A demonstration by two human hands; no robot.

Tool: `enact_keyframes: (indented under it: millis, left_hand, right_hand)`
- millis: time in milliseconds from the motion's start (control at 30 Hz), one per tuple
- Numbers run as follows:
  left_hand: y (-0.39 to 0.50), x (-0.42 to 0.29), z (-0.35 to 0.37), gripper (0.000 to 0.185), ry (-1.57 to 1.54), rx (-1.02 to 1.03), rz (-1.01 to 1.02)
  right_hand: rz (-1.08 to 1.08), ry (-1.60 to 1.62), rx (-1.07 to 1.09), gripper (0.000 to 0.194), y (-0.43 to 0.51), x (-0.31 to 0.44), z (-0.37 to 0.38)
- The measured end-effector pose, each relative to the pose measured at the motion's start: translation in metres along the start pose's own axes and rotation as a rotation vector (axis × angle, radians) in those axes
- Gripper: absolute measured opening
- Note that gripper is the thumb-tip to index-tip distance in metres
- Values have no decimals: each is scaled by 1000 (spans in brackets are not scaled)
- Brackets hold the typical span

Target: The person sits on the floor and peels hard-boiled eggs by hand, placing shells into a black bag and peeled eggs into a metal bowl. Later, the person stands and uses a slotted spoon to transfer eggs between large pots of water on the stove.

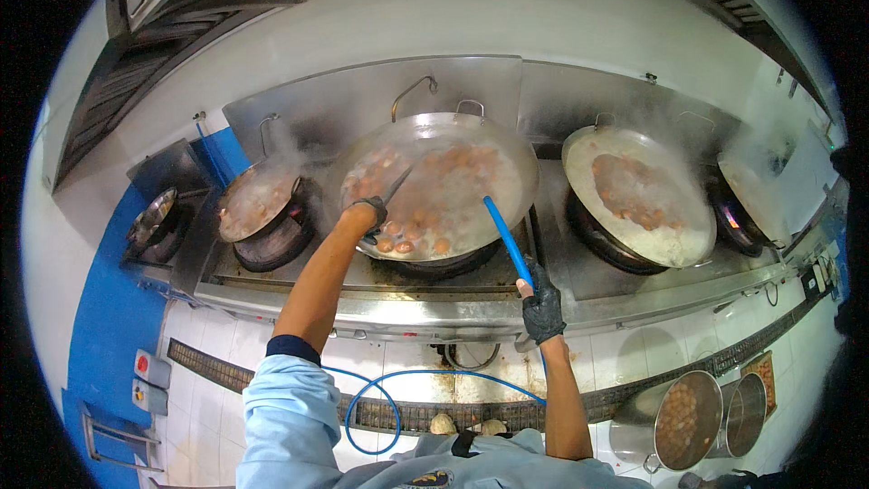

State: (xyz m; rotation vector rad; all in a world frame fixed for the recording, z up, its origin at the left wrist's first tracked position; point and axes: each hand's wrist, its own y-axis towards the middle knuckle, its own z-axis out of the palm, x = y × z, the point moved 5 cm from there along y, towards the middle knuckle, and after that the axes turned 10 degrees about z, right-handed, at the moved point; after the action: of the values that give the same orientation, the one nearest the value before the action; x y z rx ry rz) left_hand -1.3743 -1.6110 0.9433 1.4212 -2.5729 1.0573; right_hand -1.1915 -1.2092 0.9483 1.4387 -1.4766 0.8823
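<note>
In front of me a large wok (441, 123) holds steaming, pale, foamy liquid with many round reddish-brown balls (400, 231). My left hand (370, 216), in a black glove, is closed around a long dark utensil (398, 185) over the wok's left side. The utensil's far end fades into steam, so its kind is unclear. A stiff blue tube (506, 234) is gripped in my right hand (543, 302), also black-gloved with part of the thumb bare. The tube's upper tip lies over the wok's right part. Whether liquid flows from it cannot be seen.
Steaming woks stand left (254, 207) and right (638, 197) on the steel range (434, 312). A thin blue hose (373, 414) loops across the floor near my feet (445, 424). At lower right, a tall metal pot (635, 421) contains round pieces. A drain grate (210, 363) crosses the floor.
</note>
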Motion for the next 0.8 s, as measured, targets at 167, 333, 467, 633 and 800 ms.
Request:
enact_keyframes:
  millis: [167, 333, 467, 633, 800]
  left_hand:
    - [-36, -36, -5, 32, 158, 15, 55]
    - [-106, -64, -2, 37, -863, -265, -407]
    - [-159, -98, -9, 27, -955, -466, -410]
    - [-209, -143, 8, 39, -1040, -511, -473]
    - [-258, -188, 8, 36, -900, -648, -512]
  right_hand:
    - [-168, -46, -84, 47, -5, -4, -12]
    - [-148, -37, -51, 48, -7, -13, -19]
    - [-88, 29, 8, 50, -7, -21, -26]
    - [-107, 106, -16, 43, -9, -22, -35]
    - [-175, 162, -8, 43, -14, -16, -44]
